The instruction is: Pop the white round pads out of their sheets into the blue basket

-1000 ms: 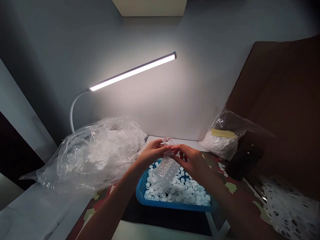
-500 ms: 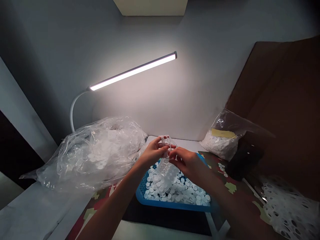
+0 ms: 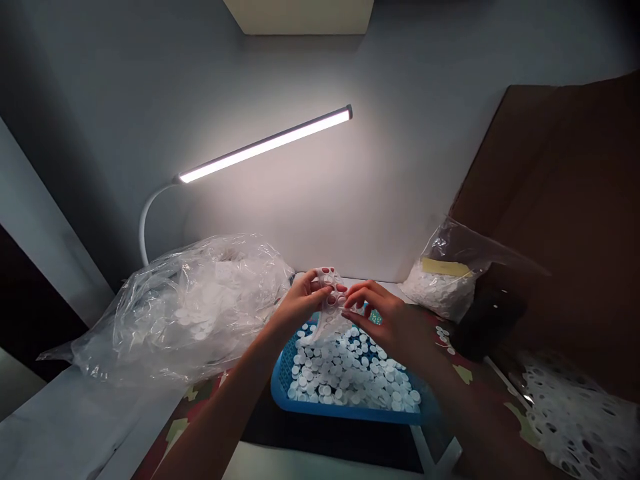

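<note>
My left hand (image 3: 303, 300) is closed on the upper left edge of a thin, whitish sheet (image 3: 330, 321) punched with round holes. Skin shows through several of its holes. At the sheet's right side, my right hand (image 3: 374, 310) has its thumb and fingertips bent together on it; whether a loose disc is between them is too small to tell. Both hands are above a blue plastic basket (image 3: 345, 415). Small white round discs (image 3: 345, 373) lie heaped inside the basket, and the sheet's lower end hangs over them.
A big clear plastic bag (image 3: 200, 313) of white pieces lies on the left. To the right are a smaller filled bag (image 3: 443, 290), a dark object (image 3: 490, 313) and a pile of holed sheets (image 3: 580, 413). A lit lamp (image 3: 270, 143) reaches across above.
The sheet has been raised and turned, with its holes now showing more plainly. My right hand has shifted slightly right, its fingers a little further apart.
</note>
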Motion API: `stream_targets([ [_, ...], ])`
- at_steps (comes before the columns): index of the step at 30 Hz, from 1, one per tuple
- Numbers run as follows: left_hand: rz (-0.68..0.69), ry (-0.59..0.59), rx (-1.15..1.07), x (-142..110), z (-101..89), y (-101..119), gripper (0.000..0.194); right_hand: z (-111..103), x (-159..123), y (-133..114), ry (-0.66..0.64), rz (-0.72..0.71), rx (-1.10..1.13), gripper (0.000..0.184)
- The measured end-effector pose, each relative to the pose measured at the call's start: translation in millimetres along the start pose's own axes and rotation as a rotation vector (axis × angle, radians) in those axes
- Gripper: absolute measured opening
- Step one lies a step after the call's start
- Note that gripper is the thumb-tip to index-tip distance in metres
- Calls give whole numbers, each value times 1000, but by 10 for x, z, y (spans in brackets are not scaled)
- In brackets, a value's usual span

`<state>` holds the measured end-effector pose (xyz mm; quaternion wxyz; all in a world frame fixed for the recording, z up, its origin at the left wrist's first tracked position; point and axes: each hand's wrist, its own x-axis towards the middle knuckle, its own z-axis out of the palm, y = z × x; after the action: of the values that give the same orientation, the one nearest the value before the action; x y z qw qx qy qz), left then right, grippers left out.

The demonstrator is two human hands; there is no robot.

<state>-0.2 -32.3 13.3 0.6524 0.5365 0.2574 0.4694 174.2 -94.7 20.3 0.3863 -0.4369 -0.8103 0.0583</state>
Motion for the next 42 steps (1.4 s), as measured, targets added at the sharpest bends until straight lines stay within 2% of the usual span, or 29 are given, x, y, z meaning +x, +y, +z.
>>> stream_targets([
  [4, -4, -13, 9, 0, -4, -16, 42, 57, 22, 66, 48, -152, -53, 9],
  [7, -12, -10, 3, 3, -9, -9, 41, 89, 22, 114, 70, -321, -125, 9],
  [9, -18, -13, -10, 5, -7, -9, 40, 102, 19, 132, 79, -377, -123, 9],
  [14, 46, 60, -25, 20, 1, -31, 36, 95, -36, 2, 28, -343, -10, 9],
  [17, 125, 157, -49, 40, -29, -23, 36, 78, -102, -164, -76, -382, 130, 6],
  [19, 123, 198, -55, 52, -62, -3, 37, 68, -139, -229, -160, -396, 180, 4],
  [23, 54, 164, -77, 54, -88, 39, 35, 51, -137, -149, -228, -227, 25, 6],
  [27, 13, 151, -68, 41, -64, 56, 30, 43, -76, 19, -174, -108, -160, 7],
  [33, 6, 93, -42, 39, -66, 25, 36, 68, -33, 47, 63, -47, -186, 17],
  [40, 17, 83, -53, 47, 17, -6, 25, 138, -6, 83, 52, -55, -101, 3],
  [42, 16, 101, -60, 51, 23, -26, 23, 136, -18, 62, 41, -115, -103, 4],
])
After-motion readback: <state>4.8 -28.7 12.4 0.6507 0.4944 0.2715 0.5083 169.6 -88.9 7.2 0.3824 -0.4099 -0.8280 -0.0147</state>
